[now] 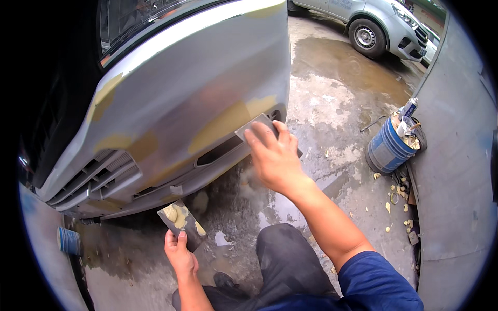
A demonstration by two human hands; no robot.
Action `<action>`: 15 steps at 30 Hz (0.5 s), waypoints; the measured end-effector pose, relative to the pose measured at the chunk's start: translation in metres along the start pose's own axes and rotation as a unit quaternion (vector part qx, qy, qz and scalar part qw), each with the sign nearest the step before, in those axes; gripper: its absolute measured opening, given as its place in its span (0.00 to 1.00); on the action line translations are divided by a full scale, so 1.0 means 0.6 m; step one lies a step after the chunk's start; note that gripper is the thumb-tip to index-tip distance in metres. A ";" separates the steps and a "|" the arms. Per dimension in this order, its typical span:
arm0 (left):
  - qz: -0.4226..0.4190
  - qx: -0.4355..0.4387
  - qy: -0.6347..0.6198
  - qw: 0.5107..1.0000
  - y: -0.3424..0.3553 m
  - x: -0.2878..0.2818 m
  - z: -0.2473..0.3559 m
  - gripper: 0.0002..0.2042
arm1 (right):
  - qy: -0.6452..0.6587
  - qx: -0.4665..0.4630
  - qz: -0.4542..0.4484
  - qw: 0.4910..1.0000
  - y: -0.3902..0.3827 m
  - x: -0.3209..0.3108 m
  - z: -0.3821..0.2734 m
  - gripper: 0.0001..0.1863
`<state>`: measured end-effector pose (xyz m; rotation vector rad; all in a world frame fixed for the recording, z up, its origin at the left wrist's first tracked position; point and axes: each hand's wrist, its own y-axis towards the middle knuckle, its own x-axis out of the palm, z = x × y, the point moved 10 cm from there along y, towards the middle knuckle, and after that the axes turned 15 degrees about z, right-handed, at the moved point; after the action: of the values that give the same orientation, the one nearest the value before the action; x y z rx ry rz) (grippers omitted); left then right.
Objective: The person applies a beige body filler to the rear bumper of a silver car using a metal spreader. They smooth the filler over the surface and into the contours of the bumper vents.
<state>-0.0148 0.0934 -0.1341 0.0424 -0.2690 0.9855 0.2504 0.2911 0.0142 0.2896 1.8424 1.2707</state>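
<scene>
Two grips fill my view, both closed on something: the right hand (275, 160) has its fingers pressed over a flat grey spreader (263, 120), and the left hand (181, 254) pinches the near edge of a dark plate (195, 239) bearing pale yellow paste (176, 215). The spreader sits at the lower corner of a large grey vehicle panel (171, 111); the fingers are blurred, so it may be touching or just off the surface. From my angle, the right hand covers part of that corner. Yellowish patches (218, 126) mark the panel around its slots and grille (98, 176). Below me, a bent knee (295, 254) blocks some of the wet floor (332, 194). To the right, beside a grey wall panel (456, 155), a blue bucket (386, 147) carries a tube (410, 107) and a white cup (403, 126), with yellow scraps (388, 207) nearby. Another blue bucket (69, 241) stands far left. I notice print on the tube and faint lettering on the door of a silver vehicle (332, 7) beyond.
</scene>
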 end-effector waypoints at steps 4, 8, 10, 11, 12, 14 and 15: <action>-0.001 0.002 0.000 1.000 -0.006 0.003 -0.001 0.14 | 0.027 0.031 0.043 0.998 0.047 -0.023 0.062 0.23; 0.006 0.001 0.004 1.000 -0.002 0.000 -0.005 0.14 | 0.064 0.008 0.056 0.996 0.072 -0.004 0.068 0.23; -0.002 0.002 0.005 1.000 -0.001 0.003 -0.006 0.14 | 0.041 -0.003 0.060 0.997 0.060 -0.001 0.062 0.23; -0.005 0.000 0.005 1.000 -0.002 0.004 -0.009 0.14 | 0.029 -0.009 0.061 0.998 0.053 -0.002 0.059 0.23; -0.008 -0.005 0.002 1.000 -0.003 0.008 -0.013 0.14 | 0.030 -0.011 0.054 0.998 0.050 -0.001 0.057 0.23; -0.012 -0.009 -0.002 1.000 -0.001 0.012 -0.010 0.14 | 0.017 -0.011 0.018 1.000 0.046 -0.003 0.057 0.23; -0.006 -0.008 0.002 1.000 -0.001 0.008 -0.011 0.14 | 0.010 -0.012 0.000 1.000 0.047 -0.003 0.055 0.23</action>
<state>-0.0104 0.0978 -0.1391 0.0276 -0.2717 0.9716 0.2691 0.3243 0.0354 0.2647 1.8439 1.2985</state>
